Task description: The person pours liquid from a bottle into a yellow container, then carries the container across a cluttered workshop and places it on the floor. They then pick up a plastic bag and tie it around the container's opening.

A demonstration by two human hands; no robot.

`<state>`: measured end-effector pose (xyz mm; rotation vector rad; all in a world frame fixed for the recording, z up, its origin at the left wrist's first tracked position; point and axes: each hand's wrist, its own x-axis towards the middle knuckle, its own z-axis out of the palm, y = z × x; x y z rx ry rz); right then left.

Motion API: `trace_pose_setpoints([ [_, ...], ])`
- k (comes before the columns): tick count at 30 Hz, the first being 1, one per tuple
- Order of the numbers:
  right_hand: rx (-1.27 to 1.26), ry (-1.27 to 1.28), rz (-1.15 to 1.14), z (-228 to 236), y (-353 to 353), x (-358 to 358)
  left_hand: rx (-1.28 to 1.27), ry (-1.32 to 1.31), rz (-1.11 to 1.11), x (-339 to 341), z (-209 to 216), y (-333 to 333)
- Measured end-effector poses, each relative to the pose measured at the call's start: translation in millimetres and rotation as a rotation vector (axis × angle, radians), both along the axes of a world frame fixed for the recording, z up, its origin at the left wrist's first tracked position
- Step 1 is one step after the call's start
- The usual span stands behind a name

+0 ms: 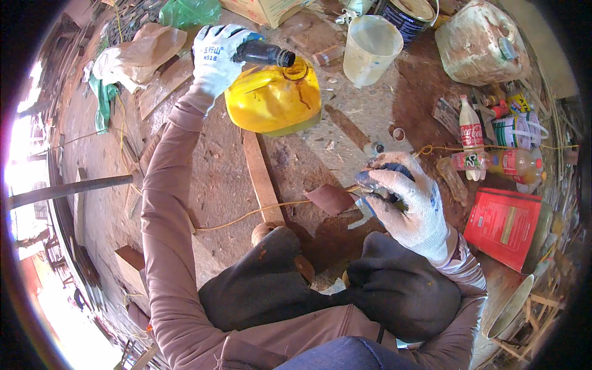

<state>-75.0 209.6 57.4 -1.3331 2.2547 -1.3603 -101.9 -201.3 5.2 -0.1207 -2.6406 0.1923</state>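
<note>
My left hand (216, 58), in a white work glove, is closed around a dark bottle (266, 53). The bottle lies tilted on its side, its neck pointing right, close to the round mouth of a yellow jerrycan (271, 102). Dark streaks run down the jerrycan near that mouth. Above my right knee, my right hand (410, 206) wears a dirty white glove with dark fingertips. Its fingers are curled toward the thumb, and what lies between them is hard to make out. A brown square sheet (331, 199), like sandpaper, lies on the ground left of it.
A translucent bucket (371, 50), a black paint pail (404, 21) and a dirty white canister (481, 46) stand at the far right. Several plastic bottles, including one with a red label (472, 135), and a red tin (505, 228) lie right. A wooden strip (259, 176) and yellow cord (240, 217) cross the ground.
</note>
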Motion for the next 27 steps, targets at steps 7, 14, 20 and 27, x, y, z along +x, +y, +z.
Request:
trace_pose_setpoints([
  [7, 0.041, -0.039, -0.005, 2.3, -2.4, 1.8, -0.005, 0.019, 0.004, 1.7, 0.0, 0.2],
  [14, 0.043, -0.063, -0.008, 1.7, -3.2, 2.7, -0.038, 0.057, 0.008, 2.9, 0.6, -2.8],
  [20, 0.043, -0.061, -0.010, 0.4, -2.3, 2.5, -0.057, 0.096, -0.038, 3.9, 4.4, -2.6],
  [27, 0.026, -0.065, -0.002, -1.9, -2.1, 2.3, -0.070, 0.107, -0.001, 5.3, 4.0, -3.9],
])
